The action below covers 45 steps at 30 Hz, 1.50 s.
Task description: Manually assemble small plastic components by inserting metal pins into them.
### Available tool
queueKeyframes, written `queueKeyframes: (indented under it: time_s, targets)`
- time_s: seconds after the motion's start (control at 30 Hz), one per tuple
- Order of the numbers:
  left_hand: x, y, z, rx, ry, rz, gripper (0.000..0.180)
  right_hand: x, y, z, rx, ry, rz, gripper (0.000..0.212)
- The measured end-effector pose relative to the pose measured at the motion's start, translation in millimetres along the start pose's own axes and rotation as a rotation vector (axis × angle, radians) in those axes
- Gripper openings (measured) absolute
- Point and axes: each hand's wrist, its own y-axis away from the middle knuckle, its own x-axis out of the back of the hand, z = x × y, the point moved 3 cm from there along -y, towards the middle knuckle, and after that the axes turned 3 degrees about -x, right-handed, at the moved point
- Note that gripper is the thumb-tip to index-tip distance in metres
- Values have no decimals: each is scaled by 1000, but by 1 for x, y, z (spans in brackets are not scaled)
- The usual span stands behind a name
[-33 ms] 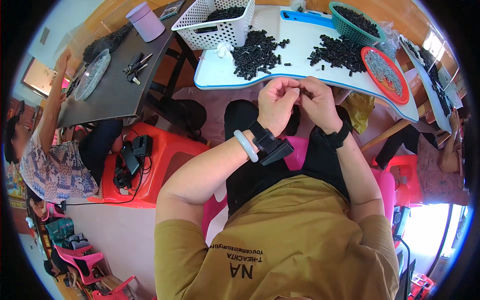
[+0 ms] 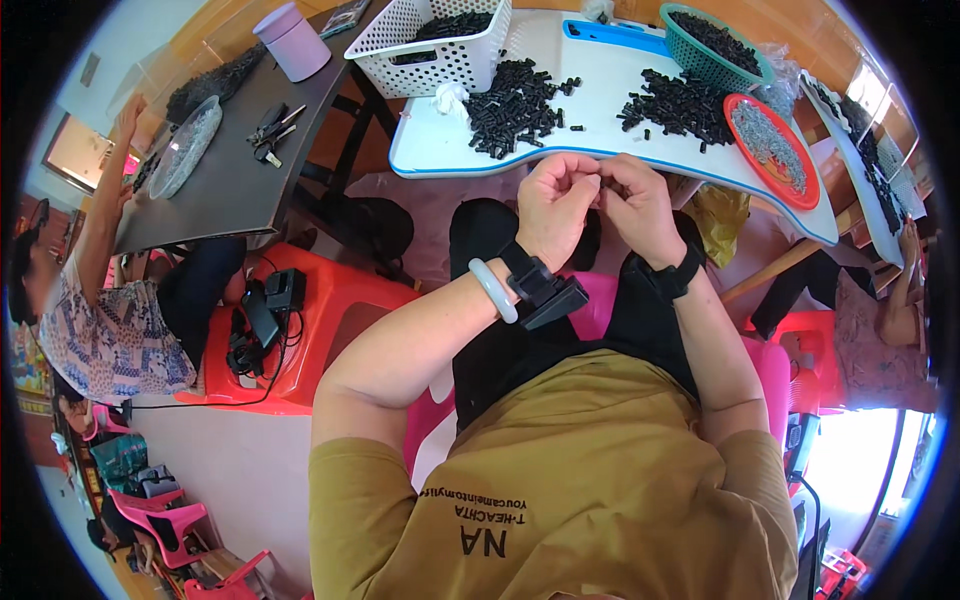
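My left hand (image 2: 556,208) and my right hand (image 2: 640,210) meet above my lap, just off the near edge of the white table (image 2: 600,140). The fingers of both are curled, with thumbs and fingertips pinched close together. Whatever is between them is too small and covered to make out. Beyond the left hand lies a pile of small black cylindrical parts (image 2: 512,108). A second pile of black parts (image 2: 676,108) lies past the right hand. To its right sits a red oval tray (image 2: 808,192) of small silvery pieces.
A white perforated basket (image 2: 385,72) and a green basket (image 2: 672,42), both with black parts, stand at the back. A blue tray (image 2: 610,36) lies between them. Left is a dark table (image 2: 250,190) with keys and a lilac tumbler (image 2: 292,45). Co-workers sit on both sides.
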Motion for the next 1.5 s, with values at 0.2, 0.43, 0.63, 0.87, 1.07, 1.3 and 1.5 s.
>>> queueKeyframes:
  time_s: [0.2,0.43,0.63,0.87,1.07,1.3,1.5]
  targets:
    - [2,-2,1,-24,114,-8,11,2,6,-2,-31,-18,16,20]
    - [2,-3,-3,-3,-47,30,11,3,5,-8,14,52,30,16]
    - [11,-9,-16,13,-20,86,14,14,-27,6,74,309,96,12]
    - [16,-9,-28,31,-176,62,15,16,-64,39,107,620,40,16]
    - [15,-8,-20,-13,-253,79,15,21,-50,38,-28,353,136,17]
    - [-5,4,14,-259,-229,-31,20,29,-2,-9,-293,-366,83,9]
    - [-28,25,46,-500,-333,-198,25,33,19,-53,-223,-611,105,12]
